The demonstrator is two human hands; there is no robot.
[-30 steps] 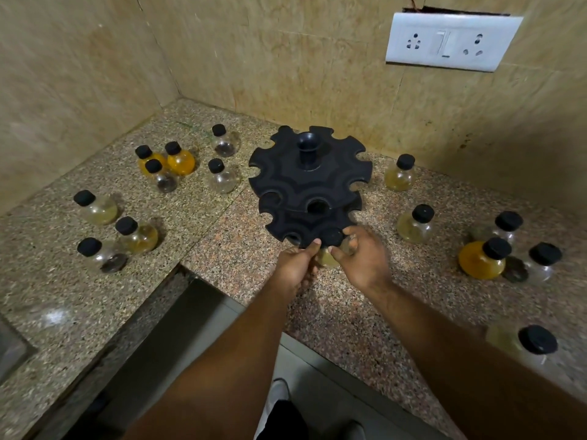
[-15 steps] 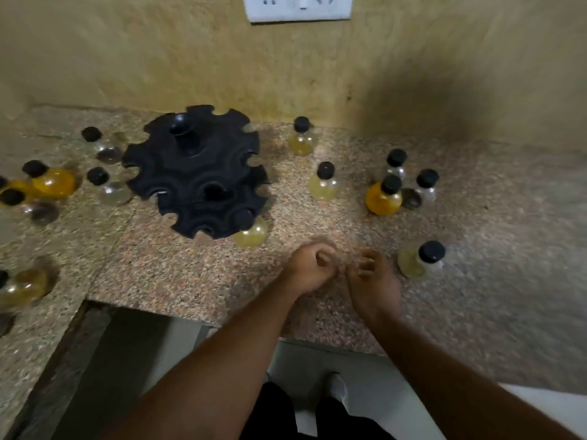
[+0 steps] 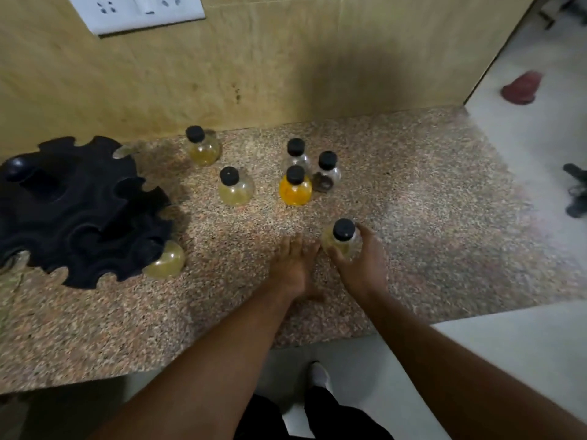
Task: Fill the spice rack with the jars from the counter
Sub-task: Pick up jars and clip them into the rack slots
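The black two-tier spice rack [image 3: 73, 211] stands at the left of the granite counter [image 3: 428, 223], with one pale yellow jar [image 3: 166, 260] seated in a lower slot at its front right. My right hand [image 3: 360, 262] wraps around a pale yellow jar with a black cap [image 3: 342, 235] near the counter's front. My left hand [image 3: 293, 265] lies flat on the counter just left of that jar, fingers extended, holding nothing. Further back stand two pale yellow jars [image 3: 203, 147] [image 3: 235, 187], an orange jar [image 3: 295, 188], a clear jar [image 3: 297, 155] and a jar with dark contents [image 3: 327, 173].
A tan tiled wall [image 3: 286, 65] with a white socket plate [image 3: 139, 11] backs the counter. The counter ends at the right, with floor beyond holding a red object [image 3: 521, 88] and a dark object [image 3: 576, 192]. My feet show below the front edge.
Both hands left the jar seated in the rack and moved right. My view swung right too. My right hand has closed around the nearest pale yellow jar.
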